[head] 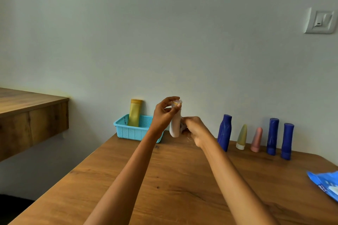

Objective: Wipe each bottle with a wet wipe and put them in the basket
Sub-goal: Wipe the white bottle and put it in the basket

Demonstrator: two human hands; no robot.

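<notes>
White bottle (175, 126) is being pinched at its cap by the left hand (163, 113); the right hand (194, 129) is gripping the wipe (182, 126), and should be rubbing full-length while rotating.

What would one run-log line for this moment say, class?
step: wiping | left hand: holds white bottle by cap | right hand: presses wipe to it | basket: yellow bottle | waiting: five

White bottle (175, 126) upright in air (cap up); yellow bottle (135, 113) stands in blue basket (128, 130).
</notes>
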